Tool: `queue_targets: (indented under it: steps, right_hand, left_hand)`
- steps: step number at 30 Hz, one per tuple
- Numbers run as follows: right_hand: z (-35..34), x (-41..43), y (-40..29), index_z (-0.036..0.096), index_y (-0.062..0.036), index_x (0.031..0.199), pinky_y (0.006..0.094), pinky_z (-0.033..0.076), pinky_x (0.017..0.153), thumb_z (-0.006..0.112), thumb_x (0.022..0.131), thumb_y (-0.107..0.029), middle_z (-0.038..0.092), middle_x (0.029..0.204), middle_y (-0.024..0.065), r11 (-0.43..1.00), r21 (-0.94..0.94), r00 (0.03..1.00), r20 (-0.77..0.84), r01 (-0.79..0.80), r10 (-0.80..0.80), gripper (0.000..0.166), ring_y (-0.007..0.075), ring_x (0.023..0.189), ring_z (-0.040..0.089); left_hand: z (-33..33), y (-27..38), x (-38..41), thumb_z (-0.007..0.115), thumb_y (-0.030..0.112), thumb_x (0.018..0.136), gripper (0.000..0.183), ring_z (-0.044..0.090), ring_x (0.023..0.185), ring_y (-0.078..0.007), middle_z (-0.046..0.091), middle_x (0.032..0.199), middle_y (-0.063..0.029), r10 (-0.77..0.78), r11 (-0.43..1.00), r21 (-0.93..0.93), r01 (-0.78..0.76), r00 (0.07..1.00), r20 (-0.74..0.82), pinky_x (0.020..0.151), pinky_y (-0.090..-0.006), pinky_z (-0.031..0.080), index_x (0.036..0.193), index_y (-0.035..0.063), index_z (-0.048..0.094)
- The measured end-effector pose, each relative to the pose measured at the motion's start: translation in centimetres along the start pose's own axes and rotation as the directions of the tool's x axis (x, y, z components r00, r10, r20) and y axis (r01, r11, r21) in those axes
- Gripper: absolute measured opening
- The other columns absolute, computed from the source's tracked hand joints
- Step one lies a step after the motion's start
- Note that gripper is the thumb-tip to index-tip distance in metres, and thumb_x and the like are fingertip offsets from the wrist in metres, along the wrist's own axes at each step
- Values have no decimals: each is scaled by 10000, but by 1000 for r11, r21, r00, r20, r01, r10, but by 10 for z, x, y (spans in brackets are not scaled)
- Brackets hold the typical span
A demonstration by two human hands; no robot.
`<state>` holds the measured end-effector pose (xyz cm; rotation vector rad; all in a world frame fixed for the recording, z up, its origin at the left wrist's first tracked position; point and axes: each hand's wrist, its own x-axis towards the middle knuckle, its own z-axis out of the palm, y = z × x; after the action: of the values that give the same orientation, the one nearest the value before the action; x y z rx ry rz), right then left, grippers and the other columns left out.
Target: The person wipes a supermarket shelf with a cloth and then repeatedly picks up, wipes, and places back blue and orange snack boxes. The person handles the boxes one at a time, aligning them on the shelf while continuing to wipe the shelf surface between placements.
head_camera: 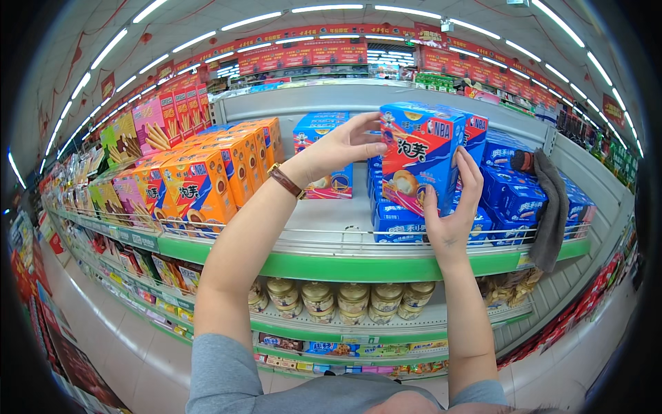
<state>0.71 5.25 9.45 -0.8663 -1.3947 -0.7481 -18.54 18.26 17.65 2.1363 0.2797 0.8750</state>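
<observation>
A blue-and-red carton of cream puffs [406, 155] stands tilted above the stacked blue cookie cartons [398, 222]. My right hand [452, 196] grips it, thumb over the lower front and fingers along the right side. At its left edge is my left hand [357, 139], thumb touching the front corner and fingertips partly hidden behind the carton. A similar carton [476, 129] shows just behind it. To the left, a row of matching blue cartons [323, 129] stands upright on the shelf [315, 217].
Orange cartons [199, 181] fill the shelf's left side. A grey cloth [548, 207] hangs over the front wire rail [289, 233] at right. Gold-lidded jars [318, 300] stand on the shelf below. A grey back panel [269, 103] rises behind the goods.
</observation>
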Motion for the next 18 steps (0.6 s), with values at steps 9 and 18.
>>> queue_targets:
  steps: [9, 18]
  right_hand:
    - [1, -4, 2, 432, -22, 1354, 433, 362, 1066, 652, 802, -3, 436, 1391, 206, 987, 154, 998, 46, 38, -45, 595, 354, 1281, 446]
    - [-2, 1, -2, 469, -6, 1325, 441, 354, 1065, 611, 844, -76, 472, 1371, 198, 998, 47, 997, 68, 41, -44, 507, 345, 1266, 461]
  left_hand:
    - [-14, 16, -7, 717, 271, 865, 699, 588, 1101, -193, 591, 1188, -122, 71, 989, -128, -80, 995, -74, 963, -327, 470, 1417, 29, 363]
    - [-63, 25, -24, 733, 293, 848, 648, 609, 1031, -163, 605, 1089, -132, 34, 997, -44, -57, 915, -402, 831, -283, 533, 1312, -5, 392]
